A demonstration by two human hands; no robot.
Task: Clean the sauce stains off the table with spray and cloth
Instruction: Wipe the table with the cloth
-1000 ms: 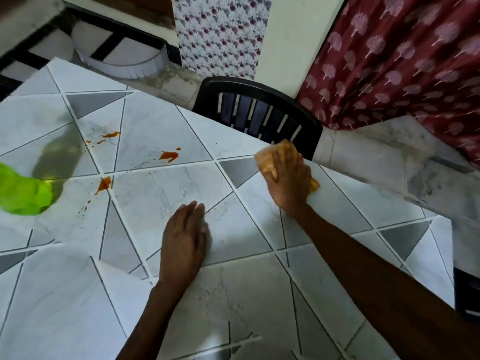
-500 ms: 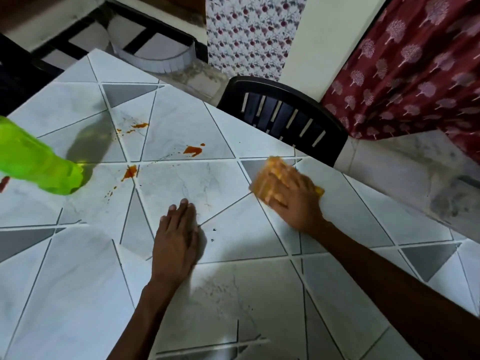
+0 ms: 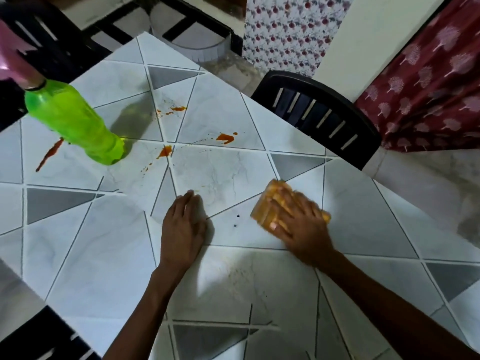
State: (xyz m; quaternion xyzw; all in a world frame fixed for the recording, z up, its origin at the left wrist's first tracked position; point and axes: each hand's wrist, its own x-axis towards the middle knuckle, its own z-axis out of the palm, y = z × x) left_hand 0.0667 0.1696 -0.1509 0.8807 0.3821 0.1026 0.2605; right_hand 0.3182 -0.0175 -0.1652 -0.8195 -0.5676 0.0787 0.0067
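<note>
An orange cloth (image 3: 267, 203) lies on the white and grey patterned table (image 3: 117, 255). My right hand (image 3: 298, 224) presses flat on the cloth, fingers spread over it. Flat on the table, to the cloth's left, rests my left hand (image 3: 183, 227) with straight fingers. A green spray bottle (image 3: 75, 123) with a pink spray head (image 3: 13, 55) stands at the far left. Red-orange sauce stains mark the table: one blot (image 3: 226, 137) beyond my hands, one (image 3: 165, 151) beside the bottle's base, small ones (image 3: 176, 109) farther back, and a long streak (image 3: 49, 154) at the left.
A black slatted chair (image 3: 319, 113) stands against the table's far edge, in front of a maroon patterned curtain (image 3: 428, 87). Another black chair (image 3: 49, 40) is at the far left, and dark chair parts (image 3: 39, 339) show at the lower left. Two tiny dark specks (image 3: 236, 220) lie between my hands.
My right hand has slid the cloth toward me and to the left across the table. The view has shifted, bringing the green bottle fully into sight. My left hand stays flat.
</note>
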